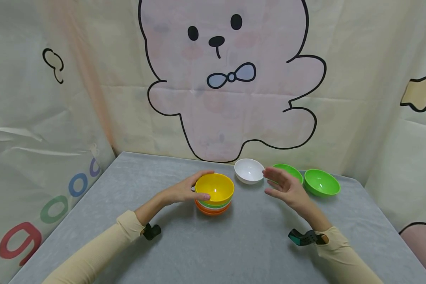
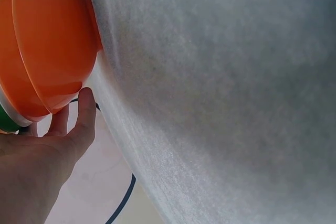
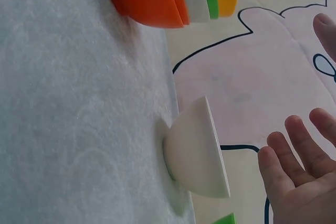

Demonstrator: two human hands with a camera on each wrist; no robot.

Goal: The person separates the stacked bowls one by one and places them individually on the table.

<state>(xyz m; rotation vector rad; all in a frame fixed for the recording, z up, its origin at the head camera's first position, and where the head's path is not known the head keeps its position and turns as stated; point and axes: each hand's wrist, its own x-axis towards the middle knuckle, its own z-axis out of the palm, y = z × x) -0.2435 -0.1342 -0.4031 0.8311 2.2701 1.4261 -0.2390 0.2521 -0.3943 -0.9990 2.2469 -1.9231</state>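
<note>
A stack of bowls stands on the table in front of me, with a yellow bowl [image 1: 218, 187] on top. Below it show a green rim, a white one and orange bowls [image 2: 55, 40]. My left hand [image 1: 182, 191] holds the stack from its left side, thumb on the near side of the yellow bowl and fingers around the far side. To the right, my right hand [image 1: 287, 191] hovers with fingers spread, holding nothing. It is near a white bowl [image 1: 248, 171] and partly covers a green bowl [image 1: 294, 172] in the head view.
Another green bowl [image 1: 322, 183] sits at the back right, beside the partly covered one. The grey cloth-covered table [image 1: 234, 248] meets a printed curtain [image 1: 355, 98] at its back. A second curtain [image 1: 32, 138] hangs along the left.
</note>
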